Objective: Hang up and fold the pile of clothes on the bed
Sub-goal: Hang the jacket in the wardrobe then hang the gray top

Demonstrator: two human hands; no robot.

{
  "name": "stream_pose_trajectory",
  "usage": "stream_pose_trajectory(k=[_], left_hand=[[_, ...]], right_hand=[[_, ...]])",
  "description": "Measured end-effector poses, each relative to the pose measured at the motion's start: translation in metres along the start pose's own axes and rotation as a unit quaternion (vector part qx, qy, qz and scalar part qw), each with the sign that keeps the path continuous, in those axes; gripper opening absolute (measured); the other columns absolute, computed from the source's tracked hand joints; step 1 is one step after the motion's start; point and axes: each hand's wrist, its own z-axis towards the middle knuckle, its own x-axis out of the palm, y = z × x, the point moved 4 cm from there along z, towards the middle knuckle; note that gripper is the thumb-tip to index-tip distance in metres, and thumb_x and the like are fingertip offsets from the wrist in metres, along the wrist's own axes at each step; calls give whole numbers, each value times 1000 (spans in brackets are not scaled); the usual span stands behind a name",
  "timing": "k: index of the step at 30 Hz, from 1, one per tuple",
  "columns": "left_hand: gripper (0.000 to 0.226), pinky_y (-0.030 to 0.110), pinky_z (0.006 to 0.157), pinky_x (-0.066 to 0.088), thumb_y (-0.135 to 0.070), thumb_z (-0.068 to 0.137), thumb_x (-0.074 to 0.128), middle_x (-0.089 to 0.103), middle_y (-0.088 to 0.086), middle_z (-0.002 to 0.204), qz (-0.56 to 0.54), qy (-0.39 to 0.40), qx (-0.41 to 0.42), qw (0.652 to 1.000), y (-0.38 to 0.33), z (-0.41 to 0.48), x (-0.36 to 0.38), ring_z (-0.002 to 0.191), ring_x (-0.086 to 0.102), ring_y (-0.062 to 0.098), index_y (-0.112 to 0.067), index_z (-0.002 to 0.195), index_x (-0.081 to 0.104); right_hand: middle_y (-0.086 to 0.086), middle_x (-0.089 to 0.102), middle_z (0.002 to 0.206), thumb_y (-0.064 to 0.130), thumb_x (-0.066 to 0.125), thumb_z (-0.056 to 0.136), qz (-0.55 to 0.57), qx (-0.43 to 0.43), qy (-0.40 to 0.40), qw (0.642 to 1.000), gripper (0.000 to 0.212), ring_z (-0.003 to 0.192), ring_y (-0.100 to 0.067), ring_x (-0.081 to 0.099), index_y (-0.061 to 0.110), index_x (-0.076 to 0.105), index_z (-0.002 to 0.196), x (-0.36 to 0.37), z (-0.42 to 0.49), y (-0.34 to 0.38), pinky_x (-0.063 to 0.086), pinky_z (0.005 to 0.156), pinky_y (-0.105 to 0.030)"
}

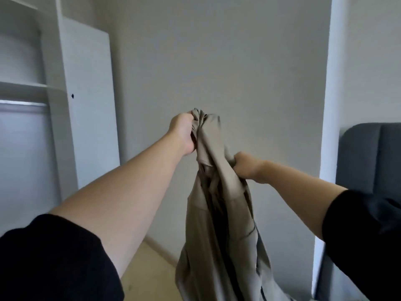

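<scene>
Holding a beige garment (217, 213) up in mid-air with both hands, facing a bare wall.

Curling the left hand (182, 132) fingers (189, 118) tight round the bunched top; clenching the right hand (247, 166) on a fold just below. Letting the long axis hang straight down from both grips. Keeping the left hand higher and nearer the open wardrobe (54, 83) and its rail (21, 103) at far left, likely the next stop.
</scene>
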Motion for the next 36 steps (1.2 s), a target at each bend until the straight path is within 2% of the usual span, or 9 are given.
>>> stream_pose_trajectory(k=[5,11,14,17,21,23,28,32,36], left_hand=[[15,28,59,34,-14,54,46,51,12,66,378,-6,113,919,-53,-13,-61,61,44,24,-20,40,50],[37,27,69,39,-59,80,59,60,-6,87,584,72,31,808,-22,-17,-104,82,57,11,-24,73,63],[25,25,63,43,-28,74,73,66,3,96,745,110,33,657,4,-17,-119,84,61,20,-15,93,62],[42,19,74,41,-1,78,55,62,4,118,745,12,77,662,4,-16,-142,105,58,26,-16,117,61],[10,28,66,44,-4,74,52,61,7,85,771,-152,34,617,0,-25,-184,81,59,32,-13,71,54],[13,30,68,50,-17,79,62,61,7,81,740,-167,-18,651,5,-28,-196,80,63,32,-12,72,52],[15,32,66,56,-19,97,55,71,7,86,448,-15,-160,880,35,-32,-174,72,68,20,-9,107,59],[26,23,52,53,-17,100,42,68,1,56,268,-22,-173,948,42,-29,-137,53,66,14,-12,83,61],[24,27,56,51,-20,100,44,68,6,66,196,-53,-150,968,45,-20,-113,66,62,18,-9,88,61]], right_hand=[[-18,63,94,3,48,83,-106,42,-294,949,16,92,-38,61,4,62,91,-47,5,9,43,68,-33],[-21,56,64,4,28,99,388,147,-243,877,39,29,-26,54,-4,44,64,-52,21,18,45,30,-28],[-24,61,87,-5,35,95,468,114,-271,834,29,54,-35,65,0,50,70,-45,25,27,57,53,-44],[-13,64,90,-11,39,87,411,61,-320,852,26,81,-35,66,4,58,93,-40,25,30,58,73,-49],[-9,66,94,-5,39,85,339,26,-375,862,29,89,-27,65,9,60,98,-37,25,39,56,83,-46],[-9,66,96,-4,39,84,316,13,-399,861,28,90,-24,63,7,61,98,-39,21,47,55,83,-40],[-8,60,92,13,42,95,304,-33,-307,901,17,92,-23,58,10,59,98,-20,24,59,47,81,-32],[-16,58,113,7,62,89,272,-79,-35,958,52,103,-26,56,10,39,135,41,15,54,47,89,-33],[-15,49,140,30,54,96,117,-23,29,992,59,124,-27,50,9,31,146,98,-10,16,36,101,-27]])
